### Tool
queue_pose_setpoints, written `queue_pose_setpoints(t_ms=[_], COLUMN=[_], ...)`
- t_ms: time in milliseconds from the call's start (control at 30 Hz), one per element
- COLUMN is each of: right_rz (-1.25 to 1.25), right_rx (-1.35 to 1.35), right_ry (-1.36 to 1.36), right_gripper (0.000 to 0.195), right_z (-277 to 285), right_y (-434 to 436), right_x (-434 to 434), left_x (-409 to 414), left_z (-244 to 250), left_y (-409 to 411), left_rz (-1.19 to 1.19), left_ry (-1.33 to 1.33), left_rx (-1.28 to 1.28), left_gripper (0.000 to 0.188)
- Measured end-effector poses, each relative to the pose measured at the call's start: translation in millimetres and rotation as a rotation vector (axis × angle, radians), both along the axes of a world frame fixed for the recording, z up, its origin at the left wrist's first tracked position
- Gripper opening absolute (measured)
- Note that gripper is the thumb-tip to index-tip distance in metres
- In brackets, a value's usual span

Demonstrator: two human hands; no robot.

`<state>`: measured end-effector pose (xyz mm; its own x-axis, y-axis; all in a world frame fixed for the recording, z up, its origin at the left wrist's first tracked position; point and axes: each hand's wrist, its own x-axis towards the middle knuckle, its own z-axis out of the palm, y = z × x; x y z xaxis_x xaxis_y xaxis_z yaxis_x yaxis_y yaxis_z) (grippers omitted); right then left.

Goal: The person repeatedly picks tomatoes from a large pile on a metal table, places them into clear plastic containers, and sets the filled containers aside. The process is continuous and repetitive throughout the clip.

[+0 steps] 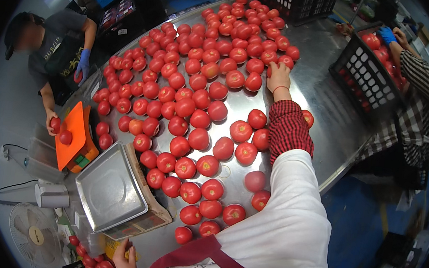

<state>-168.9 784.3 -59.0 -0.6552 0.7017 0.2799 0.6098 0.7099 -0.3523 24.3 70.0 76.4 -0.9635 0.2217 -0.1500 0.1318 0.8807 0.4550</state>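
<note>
A broad spread of red tomatoes (184,107) lies on a stainless steel table (313,58). My right hand (279,78) reaches out to the spread's right side, its fingers curled over a tomato (269,72) that is mostly hidden. My right forearm, in a red-and-black checked sleeve cover, passes close beside several tomatoes. Down at the bottom edge, my left hand (126,261) is partly in view by a bundle of yellow rubber bands (112,248). Some yellow shows between its fingers, but whether they grip it is unclear. A weighing scale's metal tray (114,188) stands just beyond that hand.
An orange scale (72,137) bears a tomato at left, where a co-worker (59,44) holds tomatoes. Another person's gloved hand (387,35) is over a black crate (370,75) of tomatoes at right. A second crate (298,3) stands behind; a fan (35,235) is lower left.
</note>
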Motion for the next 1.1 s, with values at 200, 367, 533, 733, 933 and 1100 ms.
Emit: queue_pose_setpoints(t_ms=[200, 367, 533, 733, 933, 1100], right_rz=[0.277, 1.295, 0.687, 0.442, 0.338, 0.404], right_rx=[-0.893, -0.934, -0.16, 0.063, 0.068, -0.089], right_ry=[0.637, 0.182, 0.303, -0.157, -0.206, -0.273], right_gripper=[0.039, 0.03, 0.027, 0.031, 0.03, 0.036], right_z=[76.0, 99.7, 71.3, 20.2, 14.2, 27.7], right_y=[-57.5, -169.1, -130.9, -87.0, -108.3, -91.0], right_x=[16.1, 38.7, -31.8, -103.7, -117.7, -90.8], left_x=[-76.8, -112.7, -110.2, -154.3, -155.2, -151.8], left_z=[11.0, -27.7, -34.1, -33.7, -67.1, -72.4], left_y=[133.4, 233.8, 192.4, 96.5, 63.7, 63.1], left_rz=[-0.053, 0.265, 0.042, 0.235, 0.179, 0.174], left_ry=[-0.3, -1.243, -1.117, 0.381, 0.574, 0.571], left_rx=[0.644, 1.627, 1.642, 0.413, 0.121, 0.143], left_gripper=[0.041, 0.06, 0.052, 0.036, 0.037, 0.038])
